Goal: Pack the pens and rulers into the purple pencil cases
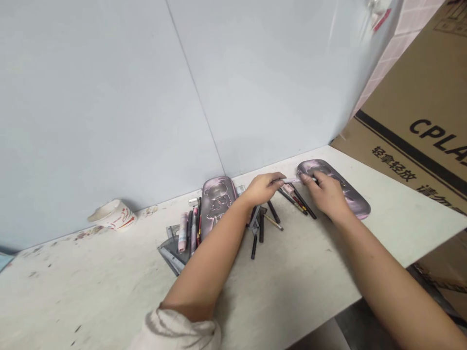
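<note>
The left hand (265, 188) and right hand (326, 194) each close a pinching grip on opposite ends of one slim pale-pink stick (292, 180), apparently to hold it level and steady above the white tabletop (292, 277), beside a rounded grey-and-pink case (349, 192) and loose slender dark pens (305, 203).

Looks forward and down from head height, close above the white tabletop (288, 287), facing the pale wall (109, 92) at twelve o'clock, with left hand (265, 187) and right hand (328, 194) toward three.
</note>
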Tool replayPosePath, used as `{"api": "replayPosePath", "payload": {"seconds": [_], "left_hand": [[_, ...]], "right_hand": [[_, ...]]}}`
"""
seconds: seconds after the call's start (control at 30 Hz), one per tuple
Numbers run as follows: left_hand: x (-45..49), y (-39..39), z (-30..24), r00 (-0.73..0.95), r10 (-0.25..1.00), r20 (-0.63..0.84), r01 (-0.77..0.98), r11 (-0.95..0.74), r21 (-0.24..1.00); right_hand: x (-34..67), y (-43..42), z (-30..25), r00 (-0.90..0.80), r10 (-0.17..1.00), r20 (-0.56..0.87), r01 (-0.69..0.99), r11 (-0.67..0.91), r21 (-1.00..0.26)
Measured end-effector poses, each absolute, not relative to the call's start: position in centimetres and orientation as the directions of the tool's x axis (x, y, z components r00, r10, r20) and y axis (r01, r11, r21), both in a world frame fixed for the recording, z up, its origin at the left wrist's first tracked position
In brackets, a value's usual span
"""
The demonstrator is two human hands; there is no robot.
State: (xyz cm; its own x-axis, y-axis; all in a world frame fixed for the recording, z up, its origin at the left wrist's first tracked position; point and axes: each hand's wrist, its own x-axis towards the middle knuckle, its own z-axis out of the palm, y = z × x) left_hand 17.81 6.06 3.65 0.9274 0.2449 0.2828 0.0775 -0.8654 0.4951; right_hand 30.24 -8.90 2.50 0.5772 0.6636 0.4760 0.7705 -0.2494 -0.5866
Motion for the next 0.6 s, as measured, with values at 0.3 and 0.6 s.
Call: {"api": "replayPosePath", "payload": {"seconds": [0.3,0.6], "left_hand": [[18.16,6.56,3.37,0.935,0.292,0.201,0.082,-0.729,0.679],[17.82,6.92,3.29,0.921,0.329,0.209,0.129,-0.763,0.633]], "right_hand": [[30.36,-8.87,2.20,0.380,0.620,0.687,0.867,0.020,-0.497],[30.87,-9.42,2.70,0.536,0.657,0.530,0.794,-0.178,-0.581]]}}
